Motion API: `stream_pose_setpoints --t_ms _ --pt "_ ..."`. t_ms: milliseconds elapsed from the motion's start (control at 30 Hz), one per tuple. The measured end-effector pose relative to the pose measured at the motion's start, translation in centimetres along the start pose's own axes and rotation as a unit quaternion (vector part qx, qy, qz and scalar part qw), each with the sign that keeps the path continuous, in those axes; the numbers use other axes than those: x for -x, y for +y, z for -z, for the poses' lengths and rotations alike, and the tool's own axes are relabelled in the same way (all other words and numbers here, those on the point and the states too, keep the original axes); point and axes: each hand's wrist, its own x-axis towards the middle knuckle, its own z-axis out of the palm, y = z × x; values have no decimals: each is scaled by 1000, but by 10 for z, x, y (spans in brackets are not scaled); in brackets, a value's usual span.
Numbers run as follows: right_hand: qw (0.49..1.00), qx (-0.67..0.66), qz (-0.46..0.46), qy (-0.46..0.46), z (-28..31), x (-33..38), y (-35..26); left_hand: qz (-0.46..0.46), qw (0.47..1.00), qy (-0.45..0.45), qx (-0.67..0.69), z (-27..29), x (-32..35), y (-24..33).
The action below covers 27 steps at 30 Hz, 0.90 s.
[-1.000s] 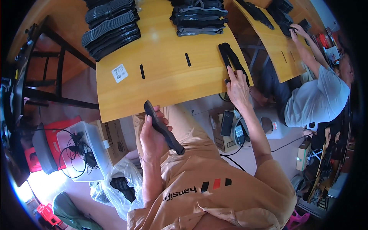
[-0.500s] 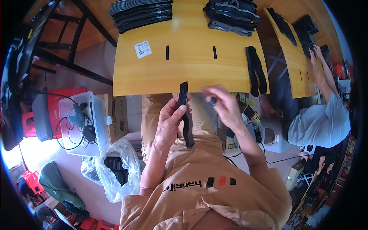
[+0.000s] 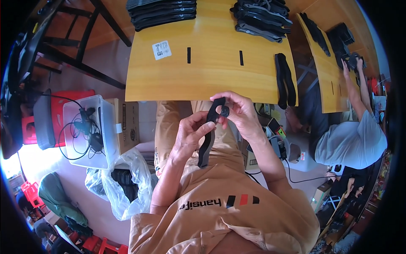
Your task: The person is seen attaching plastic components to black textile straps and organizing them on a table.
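A long, narrow, black and grey folded sock [image 3: 206, 148] hangs in front of my lap, just off the table's near edge. My left hand [image 3: 190, 133] pinches it around its middle, thumb on top. My right hand [image 3: 239, 112] has its fingers closed on the upper end, which is bent over to the right. A small black ring-like piece [image 3: 225, 111] sits at the right thumb. The lower end of the sock dangles loose. On the table's right side lies a pair of long black socks [image 3: 285, 80].
The yellow table [image 3: 160, 80] bears two stacks of dark folded socks [image 3: 163, 12], [image 3: 262, 19], a white label sheet [image 3: 162, 50] and two black strips. A plastic bin of cables [image 3: 91, 131] and a clear bag [image 3: 127, 186] stand left. A co-worker [image 3: 351, 139] handles dark fabric at right.
My right hand has come in from the right and taken hold of the sock's upper end. That end has tilted right. The co-worker's hands have shifted and spread slightly.
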Motion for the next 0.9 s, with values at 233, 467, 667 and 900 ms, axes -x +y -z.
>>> stream_pose_setpoints --t_ms 233,467,667,900 --pt "993 68 98 -21 -1 3 0 -102 990 88 -48 -3 -2 0" --pt "897 326 280 -104 -15 24 -24 62 998 -5 25 24 37 13" --pt "849 400 306 -160 -15 37 -10 135 923 -23 361 5 36 -5" --pt "935 272 188 -127 -2 45 -14 162 919 -16 358 6 53 -5"
